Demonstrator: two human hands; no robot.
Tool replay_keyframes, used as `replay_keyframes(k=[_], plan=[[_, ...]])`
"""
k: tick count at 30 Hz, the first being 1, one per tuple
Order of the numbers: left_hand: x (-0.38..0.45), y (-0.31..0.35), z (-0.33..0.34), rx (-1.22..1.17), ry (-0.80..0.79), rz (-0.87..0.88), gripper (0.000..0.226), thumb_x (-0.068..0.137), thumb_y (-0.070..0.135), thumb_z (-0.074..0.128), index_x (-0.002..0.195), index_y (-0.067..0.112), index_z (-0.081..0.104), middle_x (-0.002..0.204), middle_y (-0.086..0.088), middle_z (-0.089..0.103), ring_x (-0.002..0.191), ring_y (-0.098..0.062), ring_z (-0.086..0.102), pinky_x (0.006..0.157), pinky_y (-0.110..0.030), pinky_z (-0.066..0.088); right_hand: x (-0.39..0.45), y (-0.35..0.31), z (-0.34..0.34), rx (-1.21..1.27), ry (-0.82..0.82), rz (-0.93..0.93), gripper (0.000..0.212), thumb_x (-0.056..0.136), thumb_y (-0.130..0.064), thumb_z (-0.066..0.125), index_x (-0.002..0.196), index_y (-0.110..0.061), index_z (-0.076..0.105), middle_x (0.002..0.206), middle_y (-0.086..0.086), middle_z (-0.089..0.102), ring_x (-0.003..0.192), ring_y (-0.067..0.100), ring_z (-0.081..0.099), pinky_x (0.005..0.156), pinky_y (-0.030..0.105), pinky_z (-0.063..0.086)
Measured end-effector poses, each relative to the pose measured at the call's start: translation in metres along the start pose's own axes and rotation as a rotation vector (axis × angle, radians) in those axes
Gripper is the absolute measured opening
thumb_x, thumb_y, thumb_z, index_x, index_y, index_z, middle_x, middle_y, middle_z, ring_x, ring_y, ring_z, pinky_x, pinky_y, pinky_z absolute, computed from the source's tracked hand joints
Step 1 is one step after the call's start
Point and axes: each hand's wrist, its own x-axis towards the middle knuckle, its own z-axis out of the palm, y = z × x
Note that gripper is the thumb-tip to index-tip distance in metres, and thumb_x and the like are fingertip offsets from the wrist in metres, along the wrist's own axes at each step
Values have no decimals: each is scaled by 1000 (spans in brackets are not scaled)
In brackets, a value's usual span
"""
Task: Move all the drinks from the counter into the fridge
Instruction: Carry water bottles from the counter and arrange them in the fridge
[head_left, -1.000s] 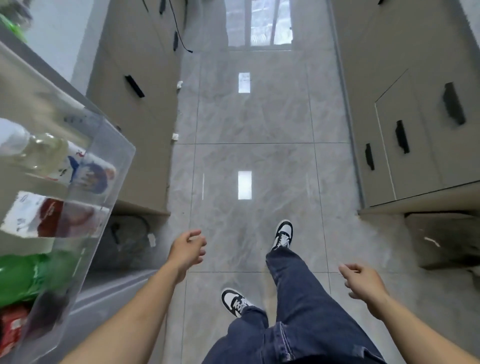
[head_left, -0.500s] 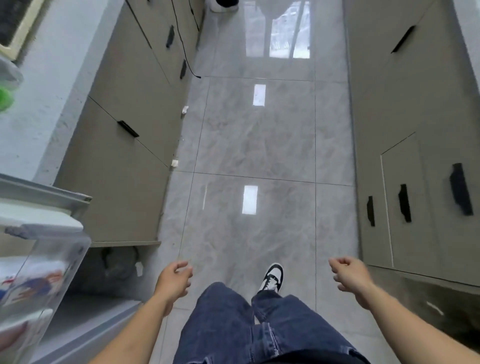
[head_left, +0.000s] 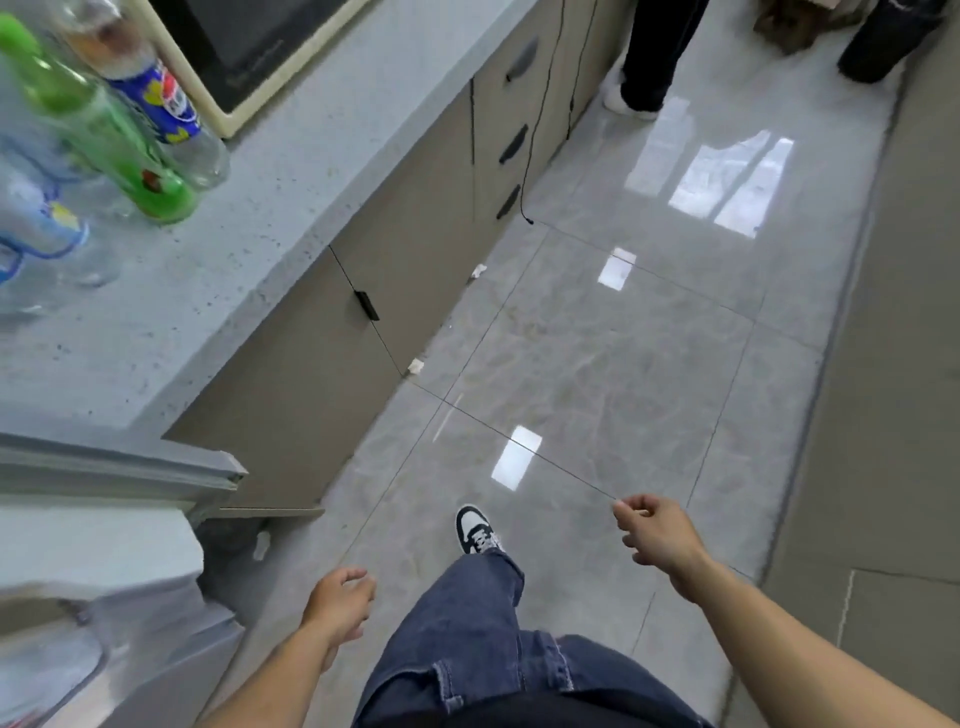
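Speckled grey counter (head_left: 291, 171) far left, plastic bottles (head_left: 130, 156) upright; glossy tiled floor (head_left: 597, 338). Left hand (head_left: 340, 605), right hand (head_left: 657, 535): fingers loosely curled, holding nothing.

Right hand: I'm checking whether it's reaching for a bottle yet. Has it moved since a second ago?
Cannot tell. The camera swung, so the floor tiles give no steady reference. The right hand hangs empty over the floor.

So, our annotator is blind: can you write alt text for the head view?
Both hands, left and right, hang empty over a grey tiled floor. Upper left, a green bottle and other drink bottles stand on the speckled counter; the fridge door is at lower left.
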Motion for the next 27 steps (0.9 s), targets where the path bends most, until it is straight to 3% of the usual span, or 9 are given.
replay_keyframes(k=[8, 12, 18, 21, 27], plan=[[3, 142, -14, -300, 77, 123, 19, 95, 19, 56, 113, 20, 59, 98, -8, 68, 73, -18, 59, 63, -27, 50, 60, -116, -2, -258, -134, -69, 24, 96, -23, 59, 92, 0, 63, 69, 8, 54, 59, 21, 47, 51, 29, 40], [4, 189, -18, -435, 139, 156, 18, 93, 22, 57, 110, 23, 60, 97, -5, 70, 70, -15, 61, 64, -28, 54, 97, -174, 6, -358, -209, -107, 18, 96, -18, 59, 84, -4, 60, 66, 9, 51, 53, 20, 43, 46, 23, 35], [-3, 206, -22, -589, 297, 62, 19, 93, 23, 57, 111, 24, 62, 97, -1, 71, 73, -16, 65, 70, -33, 58, 155, -263, 36, -516, -375, -196, 21, 97, -19, 60, 81, -5, 58, 65, 9, 48, 50, 19, 38, 47, 23, 30], [-13, 206, -15, -630, 392, -2, 20, 94, 24, 57, 113, 23, 61, 103, -4, 70, 86, -19, 67, 83, -38, 59, 169, -311, 55, -588, -460, -286, 19, 95, -20, 63, 83, -5, 62, 63, 7, 51, 50, 19, 41, 47, 24, 34], [-32, 221, -13, -700, 608, -38, 20, 96, 26, 58, 116, 24, 61, 107, 0, 67, 97, -19, 66, 89, -42, 57, 148, -401, 125, -698, -638, -614, 11, 94, -25, 61, 88, -18, 67, 78, 3, 66, 74, 23, 63, 67, 35, 49]])
